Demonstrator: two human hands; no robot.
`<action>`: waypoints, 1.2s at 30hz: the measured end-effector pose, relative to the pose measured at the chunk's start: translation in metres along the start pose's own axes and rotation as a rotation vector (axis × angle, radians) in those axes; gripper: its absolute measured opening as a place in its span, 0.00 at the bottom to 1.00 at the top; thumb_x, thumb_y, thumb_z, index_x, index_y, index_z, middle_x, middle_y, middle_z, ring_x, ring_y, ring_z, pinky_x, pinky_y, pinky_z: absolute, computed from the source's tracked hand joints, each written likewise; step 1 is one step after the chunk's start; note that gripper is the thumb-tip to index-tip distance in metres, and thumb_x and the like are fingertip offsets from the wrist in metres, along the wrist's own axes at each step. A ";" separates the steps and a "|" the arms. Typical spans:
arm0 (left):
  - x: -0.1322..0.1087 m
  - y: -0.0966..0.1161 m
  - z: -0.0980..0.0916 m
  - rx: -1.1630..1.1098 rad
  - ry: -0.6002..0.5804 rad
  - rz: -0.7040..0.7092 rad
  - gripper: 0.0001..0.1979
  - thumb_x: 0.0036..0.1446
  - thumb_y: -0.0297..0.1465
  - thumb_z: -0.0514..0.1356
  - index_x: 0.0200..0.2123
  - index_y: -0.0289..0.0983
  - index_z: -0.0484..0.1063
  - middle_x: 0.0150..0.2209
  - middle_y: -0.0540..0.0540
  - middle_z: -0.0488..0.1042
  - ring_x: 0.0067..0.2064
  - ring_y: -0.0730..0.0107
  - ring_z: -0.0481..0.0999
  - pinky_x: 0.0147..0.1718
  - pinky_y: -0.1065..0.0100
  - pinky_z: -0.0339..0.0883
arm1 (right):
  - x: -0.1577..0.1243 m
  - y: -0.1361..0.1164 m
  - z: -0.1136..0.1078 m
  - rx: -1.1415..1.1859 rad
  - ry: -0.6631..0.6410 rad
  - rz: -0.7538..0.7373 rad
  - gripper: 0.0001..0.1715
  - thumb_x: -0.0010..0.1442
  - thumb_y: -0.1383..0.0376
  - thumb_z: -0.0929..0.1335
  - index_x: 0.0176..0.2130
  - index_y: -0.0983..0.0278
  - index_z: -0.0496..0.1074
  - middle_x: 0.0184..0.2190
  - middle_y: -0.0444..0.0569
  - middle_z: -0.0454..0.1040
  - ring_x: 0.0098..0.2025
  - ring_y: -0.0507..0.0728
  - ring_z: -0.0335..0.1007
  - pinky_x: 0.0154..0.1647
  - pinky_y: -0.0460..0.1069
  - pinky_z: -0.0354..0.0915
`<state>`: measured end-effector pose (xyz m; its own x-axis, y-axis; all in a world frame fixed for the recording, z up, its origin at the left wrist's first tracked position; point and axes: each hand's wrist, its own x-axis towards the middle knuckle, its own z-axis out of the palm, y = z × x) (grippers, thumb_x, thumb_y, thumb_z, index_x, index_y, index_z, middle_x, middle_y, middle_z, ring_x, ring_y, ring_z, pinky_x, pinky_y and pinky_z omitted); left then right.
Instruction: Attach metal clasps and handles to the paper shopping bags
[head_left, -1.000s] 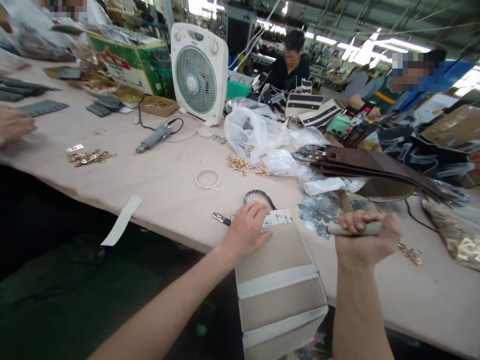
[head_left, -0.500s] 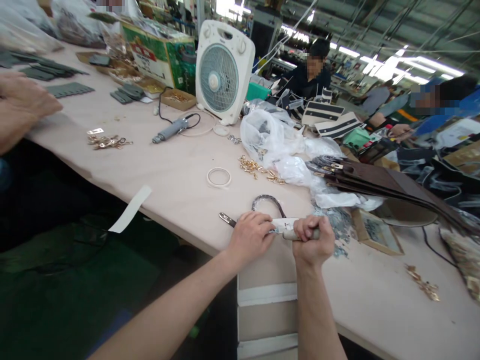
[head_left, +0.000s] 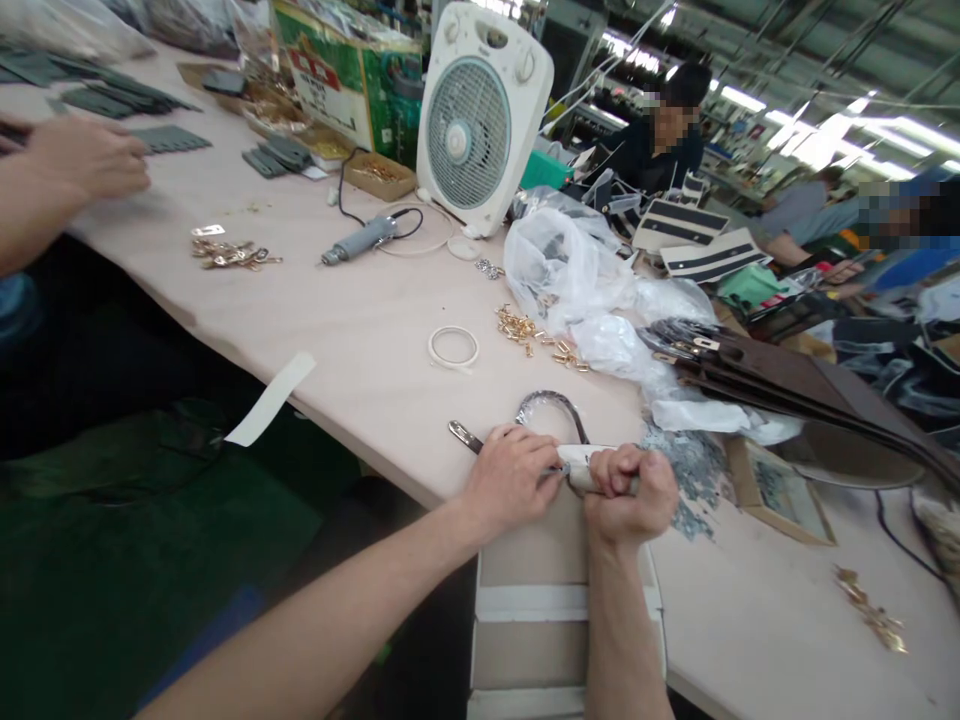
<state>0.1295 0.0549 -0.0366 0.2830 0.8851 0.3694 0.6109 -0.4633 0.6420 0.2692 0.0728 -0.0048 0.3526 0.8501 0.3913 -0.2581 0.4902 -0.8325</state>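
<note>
— At the near edge of the long table (head_left: 352, 320), what are the hands doing?
— Left hand (head_left: 510, 485) curled, bearing down on a white strip (head_left: 581, 455). Right hand (head_left: 630, 495) closed in a fist around a pale tool handle (head_left: 581, 482). The two nearly touch.
— And the piece itself?
— Strip lies between them, above a beige panel with white bands (head_left: 529, 635) that juts past the table edge toward the person. A narrow metal piece (head_left: 465, 436) pokes out beyond the left hand, and a curved dark strap (head_left: 544, 408) sits just ahead.
— Anything legible?
— Red lettering on a green cardboard box (head_left: 330, 85), unreadable from here. Nothing on the strip can be made out.
— Room to move?
— Bare table to the left. Ahead, a tape ring (head_left: 454, 347) and brass fittings (head_left: 529, 330). Crumpled plastic (head_left: 570, 280) and stacked brown leather panels (head_left: 787, 385) crowd the right. A co-worker's hand (head_left: 86, 155) rests well off to the left.
</note>
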 end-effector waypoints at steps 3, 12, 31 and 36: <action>0.000 -0.001 0.000 -0.022 0.001 0.003 0.04 0.65 0.34 0.64 0.42 0.43 0.76 0.50 0.50 0.81 0.53 0.60 0.76 0.58 0.53 0.63 | 0.000 0.003 0.003 -0.036 -0.004 -0.017 0.20 0.66 0.60 0.69 0.24 0.63 0.65 0.15 0.36 0.55 0.14 0.46 0.46 0.15 0.43 0.48; -0.003 -0.004 -0.001 -0.033 0.012 0.013 0.03 0.65 0.33 0.64 0.41 0.43 0.76 0.52 0.50 0.81 0.54 0.59 0.76 0.60 0.54 0.63 | 0.005 0.012 0.017 -0.384 -0.104 0.063 0.23 0.68 0.56 0.70 0.24 0.63 0.68 0.16 0.37 0.58 0.15 0.48 0.53 0.15 0.44 0.50; -0.006 -0.005 0.000 0.003 0.028 0.056 0.05 0.68 0.35 0.64 0.44 0.43 0.80 0.55 0.50 0.80 0.55 0.63 0.77 0.59 0.54 0.64 | 0.043 0.019 0.025 -0.229 -0.143 0.355 0.24 0.62 0.51 0.73 0.25 0.63 0.66 0.15 0.34 0.55 0.14 0.45 0.47 0.13 0.40 0.47; -0.006 -0.004 0.002 0.007 0.030 0.032 0.06 0.68 0.35 0.63 0.43 0.42 0.80 0.55 0.49 0.80 0.55 0.61 0.77 0.58 0.53 0.64 | 0.025 0.019 0.018 -0.380 -0.209 0.193 0.26 0.65 0.50 0.72 0.24 0.63 0.67 0.15 0.36 0.57 0.15 0.47 0.51 0.14 0.42 0.50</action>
<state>0.1268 0.0517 -0.0423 0.2806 0.8680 0.4096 0.6068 -0.4911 0.6250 0.2565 0.1072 -0.0037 0.1322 0.9582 0.2536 0.0598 0.2476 -0.9670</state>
